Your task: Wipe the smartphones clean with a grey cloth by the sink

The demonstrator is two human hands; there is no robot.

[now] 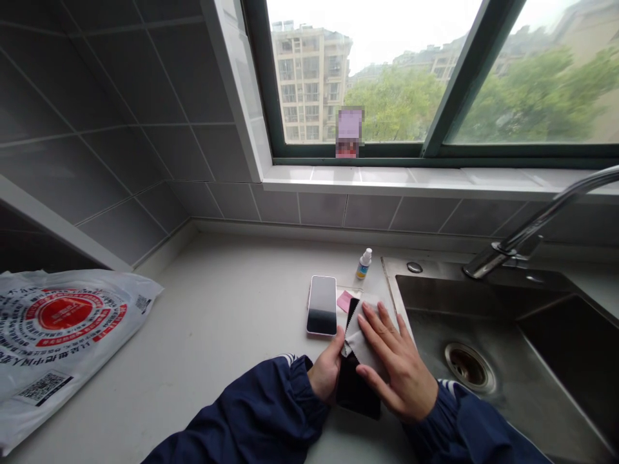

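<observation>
On the light countertop a phone lies face up with a dark screen. Just right of it are a white cloth and a black cloth, one over the other. My right hand lies flat on the white cloth with its fingers spread. My left hand pinches the near edge of the cloths between thumb and fingers. A pink slip peeks out beyond the cloths. A small dropper bottle with a white cap stands behind them.
A steel sink with a drain and a curved tap fills the right side. A white plastic bag with red print lies at the left. Tiled walls and a window sill close off the back.
</observation>
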